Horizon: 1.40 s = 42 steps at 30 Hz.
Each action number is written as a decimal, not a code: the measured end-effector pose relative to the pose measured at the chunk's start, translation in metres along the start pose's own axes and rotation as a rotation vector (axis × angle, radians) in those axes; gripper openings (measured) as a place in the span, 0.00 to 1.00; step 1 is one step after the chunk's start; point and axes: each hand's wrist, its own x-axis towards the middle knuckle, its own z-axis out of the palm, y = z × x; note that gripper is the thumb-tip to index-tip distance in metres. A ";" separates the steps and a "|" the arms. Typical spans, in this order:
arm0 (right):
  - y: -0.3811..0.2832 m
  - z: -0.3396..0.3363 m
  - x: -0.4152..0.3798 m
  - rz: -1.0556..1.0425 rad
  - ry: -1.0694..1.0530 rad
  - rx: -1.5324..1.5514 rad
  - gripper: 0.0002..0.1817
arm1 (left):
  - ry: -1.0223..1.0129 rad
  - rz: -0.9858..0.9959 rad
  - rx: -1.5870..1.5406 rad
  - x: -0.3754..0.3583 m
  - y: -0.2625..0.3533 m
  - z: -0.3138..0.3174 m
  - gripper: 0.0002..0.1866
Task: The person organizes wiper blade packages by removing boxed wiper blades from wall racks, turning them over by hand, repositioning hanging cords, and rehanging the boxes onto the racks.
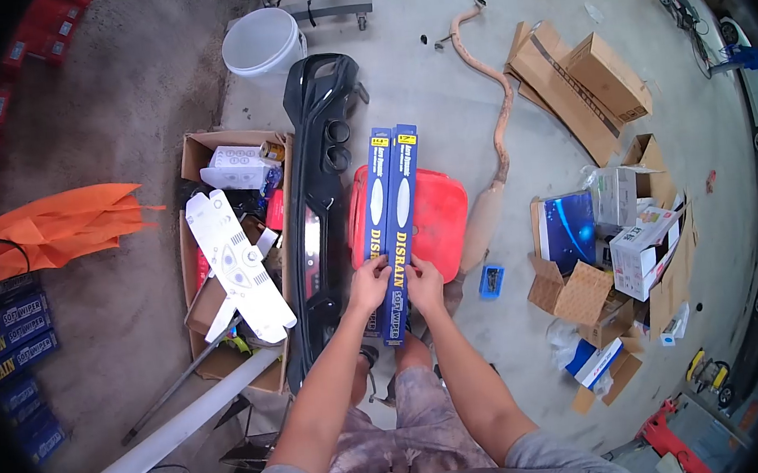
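Observation:
Two long blue wiper blade boxes stand side by side in front of me, with yellow DISRAIN lettering and a white oval on each. My left hand (369, 286) has its fingers closed on the left wiper blade box (376, 199). On the other side, my right hand (425, 285) grips the right wiper blade box (404, 198) near its lower part. The boxes touch or overlap near my hands and part slightly toward the far end. Behind them is a red plastic surface (441, 222), perhaps a stool top.
A black car bumper (305, 198) lies left of my hands, beside a carton (285, 245) of mixed items. A white bucket (261, 44) stands farther off. Opened cardboard (564, 85) and discarded boxes (637, 254) lie right. More blue wiper boxes (22, 331) are stacked far left.

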 end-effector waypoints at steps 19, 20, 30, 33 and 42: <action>-0.153 0.029 -0.048 -0.111 -0.284 0.424 0.19 | 0.148 0.083 -0.035 -0.135 0.052 -0.156 0.22; -0.181 0.042 -0.061 -0.109 -0.287 0.452 0.18 | 0.184 0.104 -0.055 -0.137 0.045 -0.176 0.23; -0.454 0.172 -0.291 -0.511 -0.834 0.395 0.16 | 0.754 0.214 -0.562 -0.336 -0.008 -0.425 0.22; -0.514 0.217 -0.372 -0.699 -1.097 0.346 0.13 | 1.043 0.229 -0.457 -0.436 0.028 -0.488 0.22; -0.650 0.277 -0.583 -1.170 -1.072 0.333 0.20 | 1.718 0.512 -0.275 -0.570 0.083 -0.667 0.27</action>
